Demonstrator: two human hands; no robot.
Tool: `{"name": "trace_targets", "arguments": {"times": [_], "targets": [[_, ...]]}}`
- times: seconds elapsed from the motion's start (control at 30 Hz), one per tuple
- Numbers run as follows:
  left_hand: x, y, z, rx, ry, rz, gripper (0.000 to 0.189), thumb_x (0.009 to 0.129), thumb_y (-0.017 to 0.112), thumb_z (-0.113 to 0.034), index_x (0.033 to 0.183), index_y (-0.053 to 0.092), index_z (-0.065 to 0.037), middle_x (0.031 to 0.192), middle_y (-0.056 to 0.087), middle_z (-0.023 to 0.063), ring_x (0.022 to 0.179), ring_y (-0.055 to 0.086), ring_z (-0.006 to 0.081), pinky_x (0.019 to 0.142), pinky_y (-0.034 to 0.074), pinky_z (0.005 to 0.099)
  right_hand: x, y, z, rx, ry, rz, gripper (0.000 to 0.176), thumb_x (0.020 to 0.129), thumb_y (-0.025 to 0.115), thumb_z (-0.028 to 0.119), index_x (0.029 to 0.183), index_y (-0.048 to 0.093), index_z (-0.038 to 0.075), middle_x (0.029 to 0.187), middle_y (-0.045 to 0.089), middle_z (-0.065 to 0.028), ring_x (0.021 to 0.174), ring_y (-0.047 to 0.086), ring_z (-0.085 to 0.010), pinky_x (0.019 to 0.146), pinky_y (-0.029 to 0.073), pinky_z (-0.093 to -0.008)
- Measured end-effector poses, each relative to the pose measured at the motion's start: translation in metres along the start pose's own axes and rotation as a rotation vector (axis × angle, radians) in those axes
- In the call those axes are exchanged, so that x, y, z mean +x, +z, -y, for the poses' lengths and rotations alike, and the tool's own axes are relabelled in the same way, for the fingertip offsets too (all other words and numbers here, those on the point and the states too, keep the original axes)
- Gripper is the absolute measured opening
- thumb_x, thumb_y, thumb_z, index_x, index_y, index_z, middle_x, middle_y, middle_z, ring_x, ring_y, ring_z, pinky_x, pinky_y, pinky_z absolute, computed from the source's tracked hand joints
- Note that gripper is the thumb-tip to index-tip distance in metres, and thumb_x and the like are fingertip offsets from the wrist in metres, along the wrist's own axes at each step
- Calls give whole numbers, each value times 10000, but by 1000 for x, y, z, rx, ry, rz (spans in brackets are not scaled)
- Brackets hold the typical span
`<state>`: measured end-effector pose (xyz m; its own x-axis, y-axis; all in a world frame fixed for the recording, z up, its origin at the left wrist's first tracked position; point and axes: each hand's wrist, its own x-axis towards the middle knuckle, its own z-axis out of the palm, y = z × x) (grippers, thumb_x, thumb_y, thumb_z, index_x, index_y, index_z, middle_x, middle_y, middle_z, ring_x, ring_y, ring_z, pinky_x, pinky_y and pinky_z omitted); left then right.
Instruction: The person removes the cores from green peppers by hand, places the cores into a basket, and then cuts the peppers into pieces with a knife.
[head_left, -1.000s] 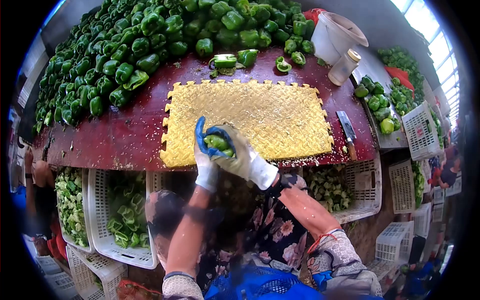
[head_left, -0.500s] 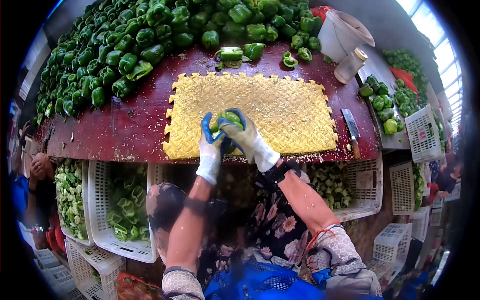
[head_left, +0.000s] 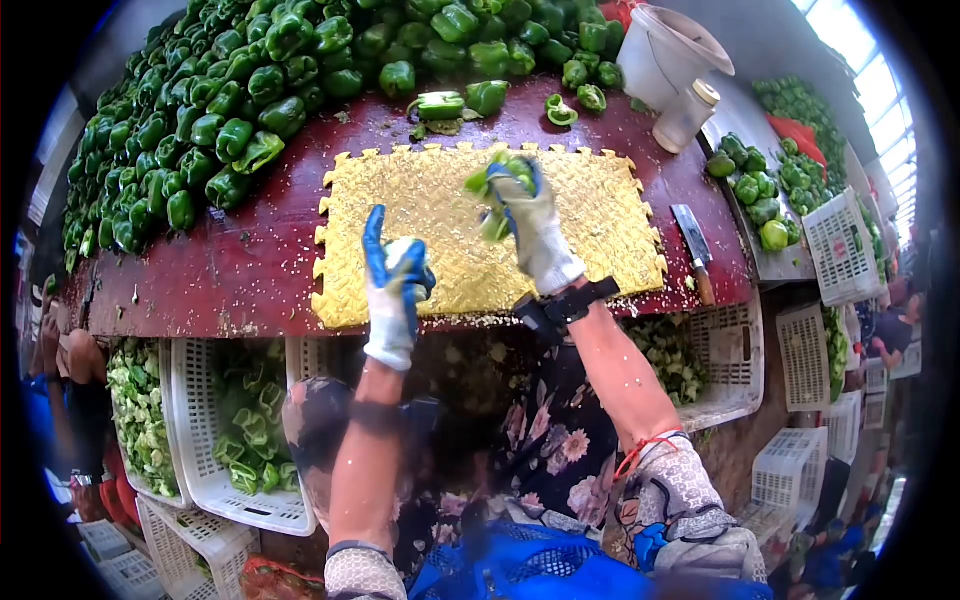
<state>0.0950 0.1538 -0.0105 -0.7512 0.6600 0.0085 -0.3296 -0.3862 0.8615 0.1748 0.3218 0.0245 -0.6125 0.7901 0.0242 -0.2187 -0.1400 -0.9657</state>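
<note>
Both hands wear white gloves with blue-coated fingers. Over the left part of the yellow foam mat (head_left: 350, 225), my left hand (head_left: 395, 290) has its fingers curled around a pale lump that looks like a pepper core (head_left: 400, 250); one digit points up. My right hand (head_left: 542, 235), above the mat's middle, grips green pepper pieces (head_left: 498, 185), blurred by motion. Seeds are scattered over the mat. Beyond its far edge lie a cut green pepper (head_left: 438, 106) and a pepper ring (head_left: 561, 110). A cleaver (head_left: 692, 240) with a wooden handle rests right of the mat.
A big heap of green peppers (head_left: 230, 100) covers the back left of the red table (head_left: 220, 270). A white bucket (head_left: 665, 55) and a jar (head_left: 687, 117) stand back right. Below the front edge are crates of cut peppers (head_left: 205, 440) and cores (head_left: 680, 365). Other people sit at both sides.
My hands were together around a green pepper; now they are apart. The right hand has moved forward and right with green pieces, and the left keeps a pale lump.
</note>
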Motion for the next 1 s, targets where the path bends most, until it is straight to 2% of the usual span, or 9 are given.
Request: {"name": "trace_targets", "arguments": {"times": [0.07,0.13,0.2,0.4,0.47,0.63,0.73,0.77,1.0], "targets": [[0,0,21,410,38,-80,850,837,736,-97,1521,232,-128,1080,528,82,783,568,120,598,491,228,4,-6,3,-363,-334,-12,322,896,637,138,1176,494,64,1049,623,-115,830,633,-165,816,558,-319],[4,-15,48,882,338,-86,928,810,737,-53,1544,174,-127,1409,417,166,1230,500,289,943,494,343,12,-27,-13,-1488,-100,171,334,883,634,69,1191,503,67,1042,620,-125,899,628,-153,870,548,-277],[1,-6,31,653,217,-148,896,817,724,-48,1537,193,-105,1484,362,185,1344,400,314,1023,434,355,37,-39,-18,-1338,-116,225,375,875,649,79,1223,510,70,1043,616,-125,975,618,-172,887,541,-283],[-1,-17,46,668,207,-276,503,848,665,29,1319,500,-34,1170,573,135,1080,561,209,918,472,321,-2,42,44,-269,270,4,556,848,737,291,1306,475,115,1011,647,-81,755,576,-132,665,541,-293],[1,-20,50,562,303,-258,501,827,675,34,1298,517,-23,1127,621,140,1039,603,216,909,478,331,-23,68,36,-100,115,591,917,792,767,462,1493,272,141,1335,514,-191,1226,505,-307,1048,437,-441],[-1,-25,46,808,325,-308,444,822,655,-10,1253,550,-17,1082,637,176,998,622,300,902,494,379,13,94,34,-584,105,566,787,866,694,406,1480,321,83,1472,403,-203,1328,438,-339,1094,389,-486],[0,-37,64,665,220,-280,398,885,614,43,1265,553,-59,932,590,-9,711,517,61,607,447,199,84,75,11,-1107,33,268,796,899,620,398,1515,231,77,1517,329,-206,1384,365,-346,1142,338,-430],[0,-41,66,579,113,-305,407,843,666,-52,1237,572,-13,1106,651,117,968,614,193,917,473,321,108,67,-1,-1182,-13,214,786,895,609,388,1517,240,79,1528,306,-212,1409,322,-350,1169,288,-406],[-2,-31,55,502,87,-327,364,854,651,-23,1211,581,-17,1080,641,75,933,595,140,881,482,286,221,44,-65,-1575,-202,128,508,832,691,320,1284,539,145,1338,545,-151,1201,543,-337,979,466,-458]]}}
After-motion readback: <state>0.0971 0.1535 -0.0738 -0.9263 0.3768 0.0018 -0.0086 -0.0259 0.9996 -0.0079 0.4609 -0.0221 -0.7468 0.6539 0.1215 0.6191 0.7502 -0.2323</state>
